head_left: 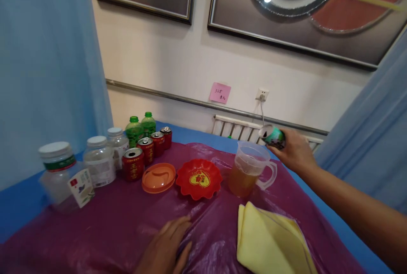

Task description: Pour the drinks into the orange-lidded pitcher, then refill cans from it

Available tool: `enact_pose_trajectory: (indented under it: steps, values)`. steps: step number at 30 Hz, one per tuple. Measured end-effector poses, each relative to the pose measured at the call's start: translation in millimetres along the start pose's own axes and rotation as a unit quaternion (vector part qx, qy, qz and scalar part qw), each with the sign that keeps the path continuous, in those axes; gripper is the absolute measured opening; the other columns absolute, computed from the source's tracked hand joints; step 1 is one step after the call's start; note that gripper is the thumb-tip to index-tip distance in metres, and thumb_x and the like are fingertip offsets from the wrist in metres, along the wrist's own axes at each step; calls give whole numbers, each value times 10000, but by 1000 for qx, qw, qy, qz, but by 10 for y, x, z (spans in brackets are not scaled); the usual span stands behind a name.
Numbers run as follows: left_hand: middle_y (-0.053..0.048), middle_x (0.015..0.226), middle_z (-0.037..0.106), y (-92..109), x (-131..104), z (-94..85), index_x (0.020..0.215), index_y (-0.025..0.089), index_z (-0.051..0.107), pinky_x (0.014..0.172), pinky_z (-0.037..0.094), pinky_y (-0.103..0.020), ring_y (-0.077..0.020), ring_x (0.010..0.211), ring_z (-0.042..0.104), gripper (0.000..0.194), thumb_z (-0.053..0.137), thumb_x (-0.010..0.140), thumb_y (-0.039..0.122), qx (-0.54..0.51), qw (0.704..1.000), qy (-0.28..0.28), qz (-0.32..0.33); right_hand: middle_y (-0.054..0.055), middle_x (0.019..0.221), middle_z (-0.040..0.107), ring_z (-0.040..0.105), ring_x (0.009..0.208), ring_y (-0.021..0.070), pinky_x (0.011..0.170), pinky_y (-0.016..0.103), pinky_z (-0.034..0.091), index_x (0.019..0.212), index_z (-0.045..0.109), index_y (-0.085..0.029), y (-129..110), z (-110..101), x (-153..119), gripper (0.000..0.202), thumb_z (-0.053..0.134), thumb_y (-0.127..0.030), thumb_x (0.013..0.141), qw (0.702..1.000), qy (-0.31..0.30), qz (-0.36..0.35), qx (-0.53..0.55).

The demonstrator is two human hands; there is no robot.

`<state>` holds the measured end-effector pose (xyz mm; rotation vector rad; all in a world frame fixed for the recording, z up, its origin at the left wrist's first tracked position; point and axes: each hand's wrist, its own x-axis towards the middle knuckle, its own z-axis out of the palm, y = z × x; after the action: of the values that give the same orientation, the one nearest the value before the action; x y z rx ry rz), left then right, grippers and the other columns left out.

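My right hand [294,149] is wrapped round a green can [274,137], tilted with its top facing left, just above and right of a clear plastic pitcher [246,172]. Amber liquid fills the pitcher's lower part. No stream from the can can be made out. My left hand [167,244] lies on the purple plastic sheet [104,233] with its fingers apart and holds nothing. Ahead of it are a red scalloped dish [182,180] and an orange lid [158,177]. A folded yellow cloth [270,240] lies in front of the pitcher.
Several red cans [132,164] stand in a row at the left, beside clear jars with white lids [99,163]. Two green-capped bottles [134,132] are behind them. A radiator [237,127] and a wall lie beyond the table; blue curtains [47,62] hang at both sides.
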<state>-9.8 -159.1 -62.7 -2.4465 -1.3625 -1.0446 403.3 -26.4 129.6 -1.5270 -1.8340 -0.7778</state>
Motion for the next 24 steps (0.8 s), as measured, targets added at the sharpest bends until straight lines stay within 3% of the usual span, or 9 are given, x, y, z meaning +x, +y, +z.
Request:
enact_pose_trajectory:
  steps: [2,4,9,12,15,17,19,21,24]
  values:
    - [-44,1249,759,67,95,-97,1328,290,617,932,637,-375,-249,1098,749,413,639,919,342,-37,999,-6,-36,175,1063,678,635,982,382,841,510,499,1207,587,-190,-205,-48,-213,574,668,-591,803,991,30,88,99]
    - [-79,1320,720,196,217,-216,1382,285,577,968,619,-411,-265,1167,718,478,667,917,348,-107,990,-27,-86,138,1042,685,654,934,360,825,505,533,1192,576,-225,-557,-96,-530,596,698,-628,771,966,18,122,227]
    - [-145,1463,599,623,450,-397,1515,256,391,1053,557,-447,-290,1296,626,850,816,786,360,-328,925,-53,-184,84,1203,690,671,1073,339,904,508,571,1289,527,-308,-1732,-117,-1387,598,786,-409,760,841,-177,106,500]
    - [-149,1373,658,683,465,-440,1425,209,476,1053,548,-452,-295,1243,654,761,804,747,311,-354,908,-31,-221,75,1252,677,667,1116,328,941,498,577,1324,521,-327,-2208,-41,-1672,673,787,-329,706,790,-213,70,570]
    - [-120,1237,729,402,465,-569,1323,202,555,991,577,-452,-297,1122,710,624,763,754,350,-303,914,-7,-270,120,1438,580,589,1291,338,1066,524,517,1486,393,-291,-2361,45,-1856,825,764,-337,751,802,-215,62,554]
    - [-109,1199,741,47,502,-706,1297,210,577,962,581,-475,-319,1081,718,623,769,747,432,-209,924,36,-317,140,1535,493,498,1402,331,1139,523,455,1535,348,-259,-2339,93,-2000,831,734,-303,801,820,-226,50,524]
    - [-133,1246,714,-346,568,-848,1271,202,599,968,562,-494,-353,1129,688,628,775,735,477,-87,929,83,-351,128,1556,477,463,1438,308,1157,486,443,1506,418,-258,-2274,143,-2168,729,694,-245,831,826,-242,29,509]
    - [-147,1232,712,-674,638,-962,1243,179,610,959,551,-491,-370,1139,676,570,746,775,474,-12,925,63,-374,116,1526,517,498,1415,292,1133,440,476,1447,510,-262,-2192,200,-2330,645,679,-205,827,828,-247,13,503]
    - [-166,1288,678,-943,702,-1037,1337,122,527,964,537,-464,-360,1179,659,568,632,891,458,49,924,13,-379,112,1436,607,599,1317,279,1062,389,538,1355,609,-262,-2030,254,-2496,552,672,-179,813,845,-221,17,487]
